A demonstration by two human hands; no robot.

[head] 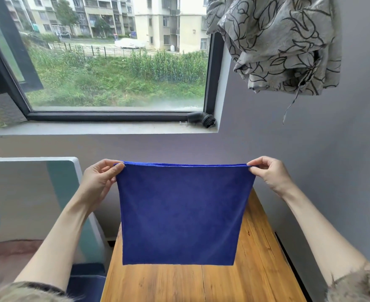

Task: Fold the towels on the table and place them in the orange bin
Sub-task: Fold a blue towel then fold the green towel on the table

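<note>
A blue towel (181, 214) hangs flat in the air above the wooden table (256, 269), stretched between my hands. My left hand (99, 182) pinches its top left corner. My right hand (271, 173) pinches its top right corner. The towel's top edge looks doubled over, and its bottom edge hangs just above the table top. No orange bin is in view.
The narrow table runs toward a grey wall under a window sill (92, 128) with a small black object (201, 119). A white and teal headboard (49, 192) stands to the left. A patterned grey curtain (277, 40) hangs bunched at the upper right.
</note>
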